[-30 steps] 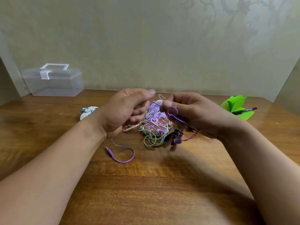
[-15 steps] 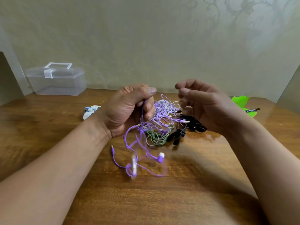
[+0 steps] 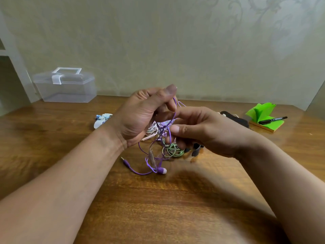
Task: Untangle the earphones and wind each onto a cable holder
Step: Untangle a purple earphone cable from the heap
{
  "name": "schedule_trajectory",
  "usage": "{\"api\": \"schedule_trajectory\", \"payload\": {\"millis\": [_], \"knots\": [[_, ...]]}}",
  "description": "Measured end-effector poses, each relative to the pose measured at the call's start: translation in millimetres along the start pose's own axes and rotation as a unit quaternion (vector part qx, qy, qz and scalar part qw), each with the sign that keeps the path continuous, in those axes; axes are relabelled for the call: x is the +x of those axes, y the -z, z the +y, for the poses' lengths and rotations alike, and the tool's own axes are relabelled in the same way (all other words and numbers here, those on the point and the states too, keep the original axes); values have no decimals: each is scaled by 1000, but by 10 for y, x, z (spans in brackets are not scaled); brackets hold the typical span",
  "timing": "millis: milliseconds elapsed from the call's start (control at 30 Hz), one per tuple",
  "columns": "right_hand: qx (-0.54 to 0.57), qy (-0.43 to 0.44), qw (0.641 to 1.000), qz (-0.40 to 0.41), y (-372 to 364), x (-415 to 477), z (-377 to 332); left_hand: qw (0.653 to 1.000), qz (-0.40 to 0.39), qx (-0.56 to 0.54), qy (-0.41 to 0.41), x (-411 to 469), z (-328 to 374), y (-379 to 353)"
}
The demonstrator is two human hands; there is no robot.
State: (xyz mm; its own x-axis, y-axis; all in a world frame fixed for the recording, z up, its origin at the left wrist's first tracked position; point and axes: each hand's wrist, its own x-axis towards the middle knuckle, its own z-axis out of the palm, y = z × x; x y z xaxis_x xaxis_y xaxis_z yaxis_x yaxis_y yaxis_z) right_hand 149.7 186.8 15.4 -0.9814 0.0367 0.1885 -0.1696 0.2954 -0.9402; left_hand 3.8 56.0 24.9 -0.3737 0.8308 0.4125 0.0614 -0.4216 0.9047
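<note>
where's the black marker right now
In the head view, the black marker lies across the open green notepad at the far right of the wooden table, beyond the right hand.

Left hand [image 3: 140, 117] lifted higher, right hand [image 3: 202, 131] moved in, fingers [image 3: 177, 129] now pinching the purple earphone cable [image 3: 159, 138].

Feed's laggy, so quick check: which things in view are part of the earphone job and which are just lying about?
Job: purple earphones, green earphones, pink earphones, black cable holders.
Lying about: clear box, green notepad, black marker.
</note>
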Motion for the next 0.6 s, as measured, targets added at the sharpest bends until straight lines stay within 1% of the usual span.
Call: {"api": "schedule_trajectory", "payload": {"millis": [100,200,267,400,433,500,567,600], "knots": [[-28,6,1000,10,-25,8,19,999,15,32,-16,28,2,56],[-71,16,996,42,17,20,28,999,36,6,-35,44,16,92],[-95,24,992,75,60,7,-11,998,54,-15,-34,57,40,131],[-110,38,981,158,157,-27,-73,996,86,-20,-15,64,60,233],[-91,42,978,185,187,-18,-71,996,88,-28,-14,62,55,248],[16,52,965,255,251,14,-71,995,83,-46,-11,64,51,257],[158,58,931,324,299,41,-97,997,60,-57,-8,62,49,275],[214,58,912,345,323,52,-100,998,40,-54,-6,59,42,283]]}}
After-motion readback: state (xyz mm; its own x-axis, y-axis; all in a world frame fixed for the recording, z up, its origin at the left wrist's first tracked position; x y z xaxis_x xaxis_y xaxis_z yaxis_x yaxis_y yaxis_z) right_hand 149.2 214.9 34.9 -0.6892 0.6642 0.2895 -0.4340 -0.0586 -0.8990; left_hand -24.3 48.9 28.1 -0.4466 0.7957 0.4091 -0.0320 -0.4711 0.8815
